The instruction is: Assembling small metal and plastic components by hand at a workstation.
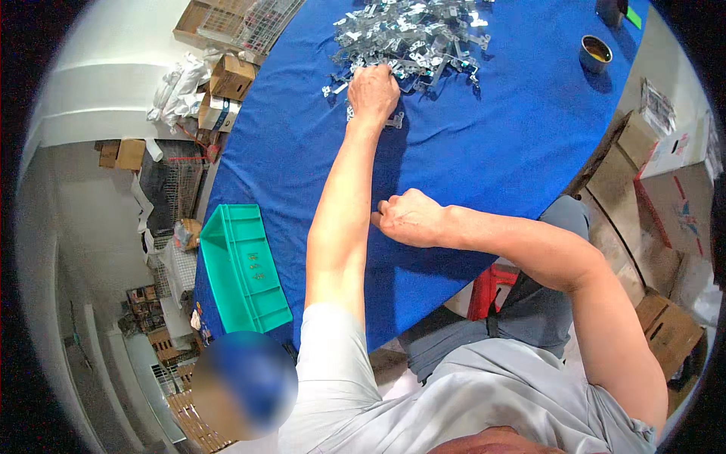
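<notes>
My left hand [373,92] reaches out to the near edge of a heap of small silvery metal brackets [416,45] on the blue cloth. Its back faces up and its fingers curl down, so what they grip, if anything, is hidden. A loose metal bracket [396,120] shows beside that wrist. Much closer to my body, my right hand [411,219] rests over the cloth with its fingers curled in. Anything inside them cannot be made out.
A green plastic bin [257,265] with a few small brass-coloured pieces sits at the table's left edge. At the far right stands a round cup [596,54] with yellowish contents. Cardboard boxes [675,189] flank the blue-covered table [484,151]. A blurred person [249,386] is at lower left.
</notes>
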`<state>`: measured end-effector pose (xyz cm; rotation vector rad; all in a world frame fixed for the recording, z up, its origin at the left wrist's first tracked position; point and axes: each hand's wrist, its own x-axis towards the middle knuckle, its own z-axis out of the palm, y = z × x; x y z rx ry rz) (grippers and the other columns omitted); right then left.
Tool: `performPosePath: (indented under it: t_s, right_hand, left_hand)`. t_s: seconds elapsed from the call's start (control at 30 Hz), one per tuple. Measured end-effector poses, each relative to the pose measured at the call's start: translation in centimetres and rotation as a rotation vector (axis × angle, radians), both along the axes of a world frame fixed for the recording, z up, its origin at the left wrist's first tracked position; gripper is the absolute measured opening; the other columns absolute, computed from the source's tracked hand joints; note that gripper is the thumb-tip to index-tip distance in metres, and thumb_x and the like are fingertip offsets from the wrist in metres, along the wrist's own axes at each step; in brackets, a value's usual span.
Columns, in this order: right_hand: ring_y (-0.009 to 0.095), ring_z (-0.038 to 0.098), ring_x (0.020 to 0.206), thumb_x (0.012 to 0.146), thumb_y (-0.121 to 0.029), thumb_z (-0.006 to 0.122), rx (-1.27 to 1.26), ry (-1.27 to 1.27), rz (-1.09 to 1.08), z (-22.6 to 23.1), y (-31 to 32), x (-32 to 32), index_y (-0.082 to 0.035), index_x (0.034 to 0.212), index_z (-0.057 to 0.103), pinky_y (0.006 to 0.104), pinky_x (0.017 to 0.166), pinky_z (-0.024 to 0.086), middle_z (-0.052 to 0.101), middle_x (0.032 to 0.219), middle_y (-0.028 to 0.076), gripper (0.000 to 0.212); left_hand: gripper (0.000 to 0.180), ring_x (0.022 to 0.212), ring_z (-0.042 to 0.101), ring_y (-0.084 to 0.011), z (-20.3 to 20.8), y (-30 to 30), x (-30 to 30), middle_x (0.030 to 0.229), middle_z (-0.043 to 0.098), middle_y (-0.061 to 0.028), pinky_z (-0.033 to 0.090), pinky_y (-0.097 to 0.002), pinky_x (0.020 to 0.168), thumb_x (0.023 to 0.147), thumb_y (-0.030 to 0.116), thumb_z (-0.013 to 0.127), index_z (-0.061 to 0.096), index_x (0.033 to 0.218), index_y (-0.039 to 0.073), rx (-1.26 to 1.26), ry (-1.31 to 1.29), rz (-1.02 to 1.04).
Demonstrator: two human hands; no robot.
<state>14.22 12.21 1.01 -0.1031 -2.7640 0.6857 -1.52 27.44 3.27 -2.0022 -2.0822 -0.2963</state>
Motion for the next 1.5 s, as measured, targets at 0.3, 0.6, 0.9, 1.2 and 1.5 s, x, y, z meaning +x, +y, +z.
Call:
performPosePath:
  t_s: [0.3, 0.6, 0.9, 1.2, 1.5]
  right_hand:
    - [0.032, 0.071, 0.08, 0.085, -0.011, 0.058, 0.028, 0.032, -0.019, 0.0, 0.5, 0.1, 0.003, 0.099, 0.064, 0.0435, 0.06, 0.057, 0.067, 0.088, 0.017, 0.021]
    - [0.031, 0.07, 0.08, 0.084, -0.012, 0.058, 0.035, 0.053, -0.007, -0.2, 0.4, -0.2, 0.001, 0.094, 0.061, 0.043, 0.061, 0.057, 0.065, 0.086, 0.015, 0.016]
    - [0.035, 0.071, 0.079, 0.087, -0.012, 0.055, -0.025, 0.028, -0.014, -0.2, 0.6, 0.1, 0.0, 0.093, 0.061, 0.0478, 0.062, 0.057, 0.066, 0.087, 0.019, 0.015]
    - [0.036, 0.069, 0.08, 0.087, -0.012, 0.054, -0.035, 0.027, -0.014, -0.3, 0.6, 0.2, -0.001, 0.092, 0.06, 0.0485, 0.061, 0.056, 0.065, 0.089, 0.018, 0.013]
    - [0.037, 0.068, 0.081, 0.083, -0.011, 0.058, -0.048, 0.038, -0.008, 0.2, 1.3, 0.2, -0.002, 0.095, 0.059, 0.0496, 0.061, 0.055, 0.065, 0.087, 0.018, 0.015]
  left_hand:
    - [0.022, 0.092, 0.071, -0.0348, 1.6, -0.3, 0.4, 0.096, 0.074, -0.0137, 0.056, -0.0464, 0.081, 0.085, 0.024, 0.065, 0.078, 0.1, 0.016, 0.002, -0.097, 0.148]
    - [0.026, 0.088, 0.068, -0.0355, 1.3, -1.2, -1.5, 0.09, 0.071, -0.0122, 0.054, -0.0464, 0.075, 0.086, 0.018, 0.064, 0.073, 0.111, 0.014, 0.39, -0.003, -0.146]
    - [0.04, 0.077, 0.067, -0.0246, 1.2, -2.9, -3.0, 0.089, 0.064, -0.0118, 0.058, -0.0384, 0.068, 0.082, 0.01, 0.069, 0.066, 0.122, 0.004, 0.369, -0.483, 0.12]
    - [0.043, 0.064, 0.059, -0.0124, 2.7, -4.0, -0.6, 0.081, 0.064, -0.0059, 0.052, -0.0281, 0.059, 0.086, 0.011, 0.071, 0.064, 0.125, -0.003, 0.284, -0.894, 0.102]
    - [0.042, 0.056, 0.045, -0.0036, 3.2, -16.8, -4.0, 0.075, 0.054, 0.0029, 0.036, -0.0202, 0.05, 0.088, 0.003, 0.068, 0.053, 0.127, -0.003, 0.43, -1.448, 0.199]
